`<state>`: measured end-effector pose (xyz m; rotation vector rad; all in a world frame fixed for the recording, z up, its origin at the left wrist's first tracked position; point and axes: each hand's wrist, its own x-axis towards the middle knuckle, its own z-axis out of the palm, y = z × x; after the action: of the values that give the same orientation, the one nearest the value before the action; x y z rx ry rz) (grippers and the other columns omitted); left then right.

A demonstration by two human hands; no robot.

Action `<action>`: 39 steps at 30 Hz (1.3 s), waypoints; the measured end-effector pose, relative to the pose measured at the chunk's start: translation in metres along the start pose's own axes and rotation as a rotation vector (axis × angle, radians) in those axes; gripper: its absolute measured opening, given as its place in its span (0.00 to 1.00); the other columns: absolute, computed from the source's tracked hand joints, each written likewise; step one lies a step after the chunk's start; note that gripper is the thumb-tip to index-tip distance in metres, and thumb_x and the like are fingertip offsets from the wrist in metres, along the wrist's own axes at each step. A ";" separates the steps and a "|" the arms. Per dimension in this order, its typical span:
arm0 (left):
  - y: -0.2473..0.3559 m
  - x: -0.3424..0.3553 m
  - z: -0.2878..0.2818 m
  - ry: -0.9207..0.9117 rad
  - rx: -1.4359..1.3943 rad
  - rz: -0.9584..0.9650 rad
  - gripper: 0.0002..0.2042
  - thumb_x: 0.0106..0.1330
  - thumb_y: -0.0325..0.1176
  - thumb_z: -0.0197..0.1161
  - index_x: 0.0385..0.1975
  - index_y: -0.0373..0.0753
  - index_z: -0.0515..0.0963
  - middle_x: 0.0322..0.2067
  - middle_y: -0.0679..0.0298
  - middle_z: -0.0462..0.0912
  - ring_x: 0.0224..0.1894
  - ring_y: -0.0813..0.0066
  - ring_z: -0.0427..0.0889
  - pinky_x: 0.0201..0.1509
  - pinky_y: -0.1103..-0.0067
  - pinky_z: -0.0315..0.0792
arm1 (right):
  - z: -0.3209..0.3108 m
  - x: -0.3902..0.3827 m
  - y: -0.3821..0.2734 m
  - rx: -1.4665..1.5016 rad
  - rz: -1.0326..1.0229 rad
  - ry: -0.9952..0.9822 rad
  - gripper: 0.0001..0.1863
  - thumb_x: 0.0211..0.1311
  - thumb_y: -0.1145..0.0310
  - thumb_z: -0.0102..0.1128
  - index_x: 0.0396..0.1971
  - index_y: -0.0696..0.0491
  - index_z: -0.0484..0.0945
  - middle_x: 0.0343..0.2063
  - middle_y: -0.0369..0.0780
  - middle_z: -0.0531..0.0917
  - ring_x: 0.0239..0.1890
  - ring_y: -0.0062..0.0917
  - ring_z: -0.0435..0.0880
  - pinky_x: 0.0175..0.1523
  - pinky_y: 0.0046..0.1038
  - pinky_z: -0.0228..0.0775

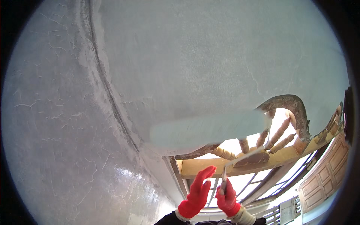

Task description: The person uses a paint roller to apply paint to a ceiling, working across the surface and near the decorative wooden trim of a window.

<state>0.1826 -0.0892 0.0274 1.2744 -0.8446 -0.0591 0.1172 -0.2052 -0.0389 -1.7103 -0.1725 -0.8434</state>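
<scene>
A paint roller with a long pale grey-green sleeve (210, 129) is in my right hand (227, 197), whose red-gloved fingers wrap its handle (224, 184). A thin metal rod bends from the handle up to the sleeve's right end. The sleeve is slightly blurred and overlaps the pale painted surface (210, 56); whether it touches cannot be told. Beside the handle, my left hand (197, 194) is raised in a red glove, fingers stretched and thumb apart, holding nothing.
Cracked, flaking grey paint covers the left surface (56, 123), bounded by a dark seam (103, 77). A wooden arched frame (287, 100) with turned spindles (280, 131) surrounds a bright opening. Below are barred windows (258, 183), with a panelled wooden door (324, 176) at right.
</scene>
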 end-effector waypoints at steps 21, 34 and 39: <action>-0.094 -0.038 -0.025 0.000 -0.310 -0.451 0.18 0.71 0.46 0.40 0.35 0.38 0.73 0.17 0.74 0.63 0.20 0.86 0.61 0.31 0.81 0.67 | 0.062 -0.067 0.050 0.403 0.459 -0.093 0.22 0.53 0.79 0.47 0.51 0.58 0.64 0.26 0.37 0.77 0.23 0.18 0.75 0.29 0.20 0.68; -0.015 0.014 -0.039 0.016 -0.120 -0.249 0.21 0.72 0.48 0.35 0.47 0.37 0.68 0.28 0.70 0.71 0.28 0.84 0.66 0.44 0.78 0.68 | 0.074 -0.012 -0.012 0.359 0.448 -0.163 0.30 0.56 0.72 0.46 0.61 0.59 0.55 0.39 0.42 0.72 0.35 0.24 0.72 0.38 0.27 0.65; 0.035 0.027 -0.048 0.331 -0.044 0.073 0.27 0.71 0.51 0.32 0.56 0.34 0.60 0.49 0.58 0.69 0.52 0.70 0.68 0.60 0.73 0.59 | 0.085 0.068 -0.071 0.328 0.168 -0.062 0.31 0.57 0.74 0.44 0.62 0.60 0.52 0.19 0.35 0.73 0.17 0.13 0.70 0.22 0.17 0.62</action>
<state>0.2156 -0.0518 0.0698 1.1705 -0.5996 0.1857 0.1676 -0.1272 0.0519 -1.4208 -0.1948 -0.6020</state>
